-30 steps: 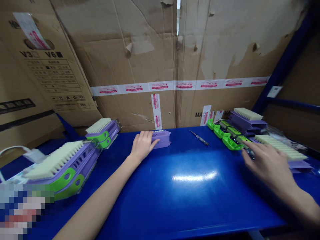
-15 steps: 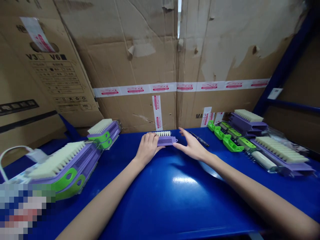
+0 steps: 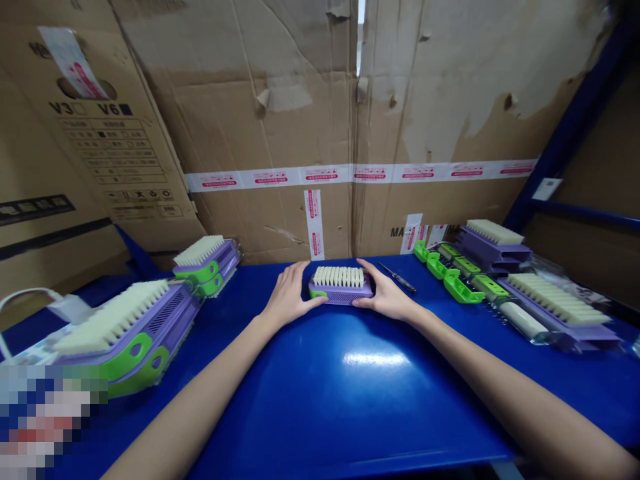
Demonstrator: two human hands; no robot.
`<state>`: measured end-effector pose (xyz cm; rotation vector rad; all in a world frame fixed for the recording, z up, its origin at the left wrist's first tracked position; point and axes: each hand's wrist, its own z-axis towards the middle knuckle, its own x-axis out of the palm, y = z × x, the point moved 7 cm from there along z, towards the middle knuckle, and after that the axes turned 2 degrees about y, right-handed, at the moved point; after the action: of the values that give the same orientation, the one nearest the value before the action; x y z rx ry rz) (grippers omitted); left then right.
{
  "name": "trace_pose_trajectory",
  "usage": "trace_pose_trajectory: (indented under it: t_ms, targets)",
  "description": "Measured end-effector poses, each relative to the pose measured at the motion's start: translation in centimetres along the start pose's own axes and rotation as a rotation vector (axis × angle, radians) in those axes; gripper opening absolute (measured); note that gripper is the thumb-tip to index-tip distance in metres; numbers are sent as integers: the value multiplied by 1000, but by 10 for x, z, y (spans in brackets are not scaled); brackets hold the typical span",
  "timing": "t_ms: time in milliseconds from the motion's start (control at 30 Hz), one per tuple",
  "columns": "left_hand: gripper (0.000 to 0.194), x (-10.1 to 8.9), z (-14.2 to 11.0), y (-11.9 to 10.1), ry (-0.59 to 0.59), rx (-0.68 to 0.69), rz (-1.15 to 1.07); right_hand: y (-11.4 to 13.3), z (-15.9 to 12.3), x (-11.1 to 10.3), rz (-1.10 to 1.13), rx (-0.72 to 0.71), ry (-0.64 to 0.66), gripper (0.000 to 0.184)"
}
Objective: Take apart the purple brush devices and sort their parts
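Note:
A small purple brush block with white bristles lies bristles-up on the blue table, near the far edge. My left hand grips its left end, fingers curled round it. My right hand holds the right end the same way. A bit of green shows at the block's lower left corner.
Purple and green brush units lie in a row at the left. More purple brushes and green parts lie at the right. A thin screwdriver rests behind my right hand. Cardboard boxes wall off the back.
My right hand came across from the parts at the right to the block. The block was turned from on its side to bristles-up, and both hands now hold it.

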<state>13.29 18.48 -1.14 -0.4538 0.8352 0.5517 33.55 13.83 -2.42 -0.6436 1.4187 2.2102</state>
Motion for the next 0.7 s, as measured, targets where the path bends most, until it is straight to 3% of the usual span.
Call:
trace_pose_trajectory:
  t_ms: [133,267,400,700]
  targets:
    - [93,17,-4,10,158,-87,-216,3,-3,0,-105,-101,-2,95]
    - [92,21,-4,4,187,-85,-357,14,-6,2,-230,-228,2,91]
    - [85,13,-2,-6,129,-38,-373,24,-9,2,-366,-339,-17,90]
    - [63,-7,-3,-29,-44,156,-79,40,-13,0,-598,-494,-94,79]
